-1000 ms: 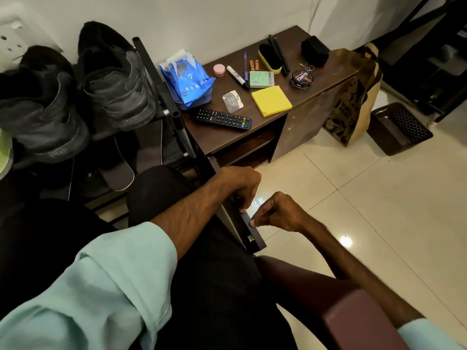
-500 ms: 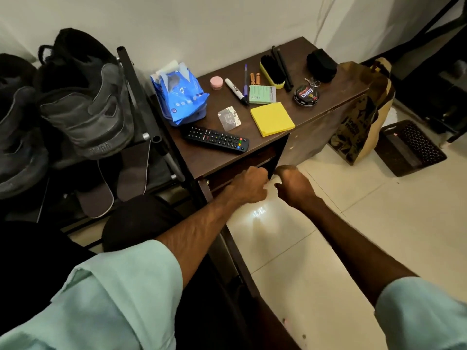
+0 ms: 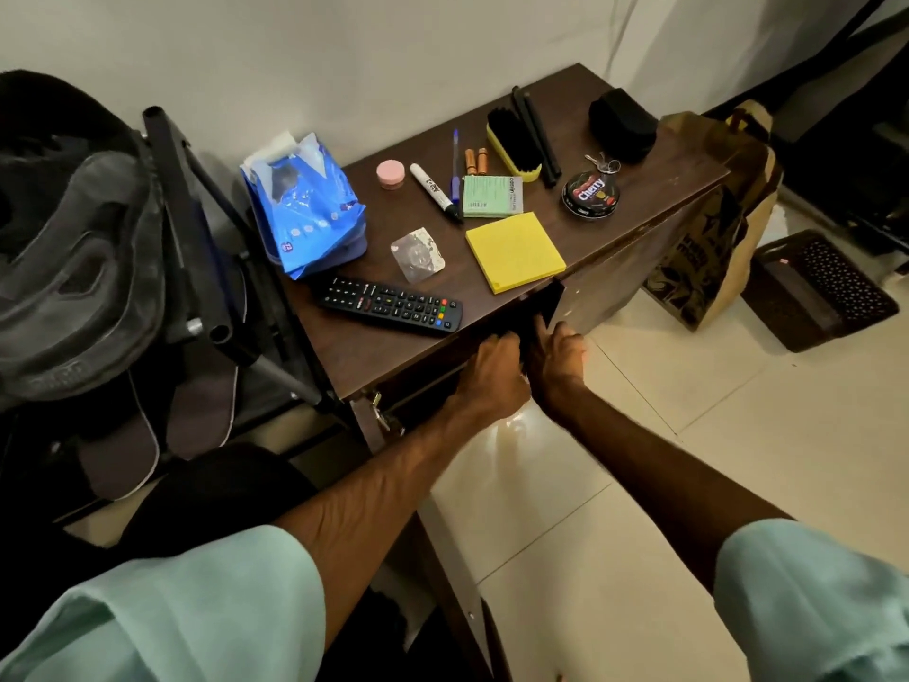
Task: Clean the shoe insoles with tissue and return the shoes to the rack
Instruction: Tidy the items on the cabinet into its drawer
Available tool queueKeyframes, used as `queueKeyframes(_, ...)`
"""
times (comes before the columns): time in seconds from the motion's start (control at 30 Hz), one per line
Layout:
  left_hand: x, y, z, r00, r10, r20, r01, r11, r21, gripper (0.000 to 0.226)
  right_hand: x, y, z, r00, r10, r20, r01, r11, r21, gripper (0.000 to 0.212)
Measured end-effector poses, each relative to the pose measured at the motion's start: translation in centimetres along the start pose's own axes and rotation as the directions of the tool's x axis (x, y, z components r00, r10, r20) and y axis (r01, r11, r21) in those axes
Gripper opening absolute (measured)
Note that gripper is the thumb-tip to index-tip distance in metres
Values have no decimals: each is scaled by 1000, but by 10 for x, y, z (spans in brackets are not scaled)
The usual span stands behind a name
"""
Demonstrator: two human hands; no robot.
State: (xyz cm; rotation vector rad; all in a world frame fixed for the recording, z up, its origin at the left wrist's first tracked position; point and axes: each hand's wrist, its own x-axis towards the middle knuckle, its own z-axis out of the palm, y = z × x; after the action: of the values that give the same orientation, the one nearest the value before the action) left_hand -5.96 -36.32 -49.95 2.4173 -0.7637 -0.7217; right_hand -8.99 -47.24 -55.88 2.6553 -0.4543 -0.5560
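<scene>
A dark grey shoe (image 3: 83, 268) lies on the black shoe rack (image 3: 196, 228) at the left, and another dark shoe is cut off at the top left corner. Two dark insoles (image 3: 123, 435) (image 3: 201, 411) hang down below the shoe. A blue tissue pack (image 3: 305, 204) rests on the brown cabinet top (image 3: 374, 356). My left hand (image 3: 492, 366) reaches under the cabinet top into the dark open compartment, fingers curled and hidden. Close beside it, my right hand (image 3: 558, 351) is at the edge of the right cabinet door (image 3: 624, 273), fingertips in shadow.
On the cabinet lie a remote (image 3: 393, 305), a yellow sticky pad (image 3: 514, 251), a marker (image 3: 435, 189), a shoe brush (image 3: 514, 145) and a polish tin (image 3: 590, 194). The left cabinet door (image 3: 442, 558) stands open toward me. A paper bag (image 3: 713, 228) and a dark basket (image 3: 816, 287) sit on the tiled floor.
Both hands have moved from the open left door's edge up and forward to the cabinet opening under the top. The view has shifted closer to the cabinet.
</scene>
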Motion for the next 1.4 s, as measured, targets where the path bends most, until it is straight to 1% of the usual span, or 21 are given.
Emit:
queueKeyframes(0.07,4,5,2,1000,-2,-31,1,999,-35,62,-17,-3,6,1000,29,-1,-29,1000,3,61)
queueKeyframes(0.17,8,23,6,999,49,5,-49,995,-92,76,-46,7,24,995,89,50,-92,994,56,67)
queueKeyframes(0.2,10,33,8,996,86,33,-82,992,-101,79,-54,13,29,992,110,58,-116,987,110,66)
queueKeyframes(0.27,13,57,16,980,173,95,-164,982,-98,83,-69,26,34,985,136,108,-156,967,204,52)
queueKeyframes(0.33,13,83,27,958,238,158,-220,968,-120,83,-83,35,43,982,102,158,-131,973,190,35)
queueKeyframes(0.37,11,94,32,947,253,198,-229,964,-136,84,-89,41,47,984,97,150,-132,961,242,29)
queueKeyframes(0.4,9,105,37,934,266,238,-238,961,-139,82,-94,46,52,985,102,141,-141,943,302,26)
queueKeyframes(0.53,11,133,49,888,304,346,-284,953,-108,72,-107,69,64,968,184,172,-236,900,366,25)
queueKeyframes(0.6,15,140,59,870,326,370,-338,940,-32,68,-107,77,73,982,142,128,-181,908,377,28)
queueKeyframes(0.67,17,149,70,856,356,375,-396,918,30,65,-106,84,84,983,170,69,-183,904,386,36)
queueKeyframes(0.7,19,154,76,845,382,374,-434,899,62,64,-106,86,93,978,200,54,-207,940,272,45)
queueKeyframes(0.73,20,160,80,829,405,385,-481,868,124,63,-103,91,101,958,281,54,-286,944,165,56)
queueKeyframes(0.8,23,173,85,780,471,412,-593,767,247,67,-95,108,113,894,449,-9,-449,893,-29,74)
queueKeyframes(0.83,26,179,86,760,500,415,-629,725,280,70,-95,115,121,870,493,-18,-492,864,-106,79)
queueKeyframes(0.87,28,184,87,752,524,400,-646,704,293,71,-94,120,129,864,503,21,-500,862,-79,83)
queueKeyframes(0.93,35,188,92,756,550,355,-650,697,303,67,-86,129,138,877,470,97,-478,872,102,95)
queueKeyframes(1.03,48,178,88,800,504,325,-595,734,328,72,-72,148,130,796,593,121,-604,769,208,112)
queueKeyframes(1.1,57,169,81,820,458,344,-565,747,352,77,-61,165,128,774,613,158,-632,734,249,117)
queueKeyframes(1.3,71,147,74,846,404,349,-521,766,377,78,-28,228,117,791,582,190,-607,708,359,89)
queueKeyframes(1.33,72,146,73,846,406,347,-522,764,380,78,-25,231,115,797,570,200,-601,711,365,86)
queueKeyframes(1.4,72,145,71,847,405,344,-521,762,385,79,-20,228,113,806,546,227,-590,711,383,93)
